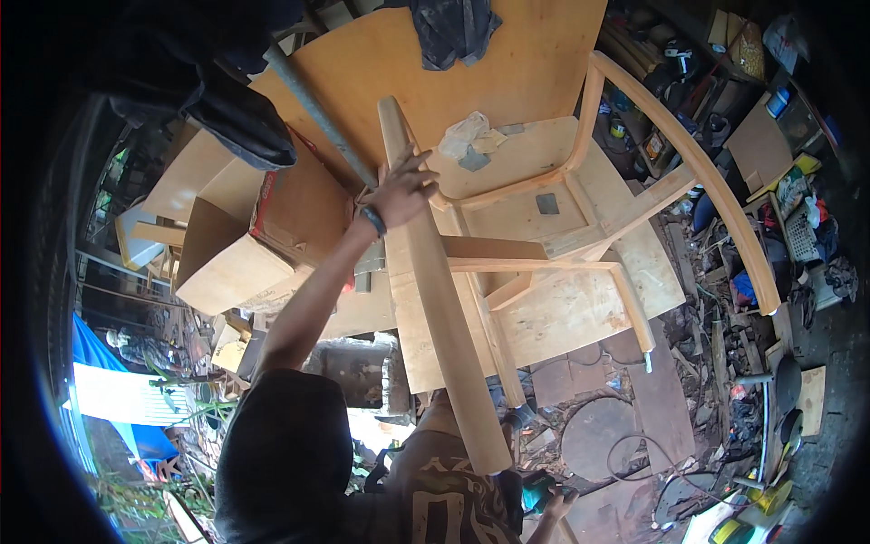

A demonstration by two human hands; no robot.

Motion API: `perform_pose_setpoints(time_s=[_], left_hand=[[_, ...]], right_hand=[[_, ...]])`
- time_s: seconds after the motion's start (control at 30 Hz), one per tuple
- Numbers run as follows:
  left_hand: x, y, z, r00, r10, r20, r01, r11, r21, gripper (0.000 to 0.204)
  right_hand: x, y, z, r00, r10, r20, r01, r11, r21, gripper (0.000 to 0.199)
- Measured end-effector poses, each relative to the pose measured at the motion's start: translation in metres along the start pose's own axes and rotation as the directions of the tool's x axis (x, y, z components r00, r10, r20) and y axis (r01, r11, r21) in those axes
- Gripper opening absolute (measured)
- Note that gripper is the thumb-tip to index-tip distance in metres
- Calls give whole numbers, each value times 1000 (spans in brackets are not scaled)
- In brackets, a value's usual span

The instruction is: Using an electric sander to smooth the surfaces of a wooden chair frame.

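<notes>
While an unfinished wooden chair frame (pixel 544 245) lies overturned on a plywood worktop (pixel 507 63), the left hand (pixel 403 189) is laid on the upper part of a long, pale wooden leg (pixel 444 299) that runs from the worktop down toward the person; the fingers are spread open and pressed flat on the wood rather than closed around it; a dark band is worn at that wrist. The right hand (pixel 555 504) is seen at the lower edge, beside a teal object (pixel 533 497); whether it is gripped cannot be told. A curved backrest rail (pixel 716 190) is joined to the frame at the right; crumpled rags (pixel 467 136) rest on the seat panel; a grey metal pipe (pixel 317 113) lies just left of the hand; a cardboard box (pixel 299 208) sits nearby.
</notes>
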State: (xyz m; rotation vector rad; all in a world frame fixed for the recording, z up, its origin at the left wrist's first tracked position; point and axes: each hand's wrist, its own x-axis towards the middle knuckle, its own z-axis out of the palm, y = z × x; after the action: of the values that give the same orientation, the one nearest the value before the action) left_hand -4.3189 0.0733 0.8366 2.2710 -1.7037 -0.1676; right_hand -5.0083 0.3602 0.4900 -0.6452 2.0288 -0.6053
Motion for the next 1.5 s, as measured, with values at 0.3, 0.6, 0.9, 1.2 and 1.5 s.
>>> perform_pose_setpoints(time_s=[0.3,0.6,0.9,1.2,1.5], left_hand=[[-268,237,26,941,112,-320,-280,791,-545,12],[-286,269,60,842,-44,-538,-254,847,-466,5],[-278,281,73,710,-188,-678,-224,853,-471,4],[-272,278,77,661,-125,-740,-324,842,-432,5],[-284,234,79,710,188,-678,-600,665,-444,20]], right_hand=[[78,-20,-45,999,-14,48,26,964,-266,86],[114,-45,-47,979,-89,181,153,912,-380,82],[136,-64,-32,954,-139,266,262,819,-510,78],[121,-124,20,848,-386,364,530,598,-601,79],[-56,-411,51,139,-868,476,990,131,-50,63]])
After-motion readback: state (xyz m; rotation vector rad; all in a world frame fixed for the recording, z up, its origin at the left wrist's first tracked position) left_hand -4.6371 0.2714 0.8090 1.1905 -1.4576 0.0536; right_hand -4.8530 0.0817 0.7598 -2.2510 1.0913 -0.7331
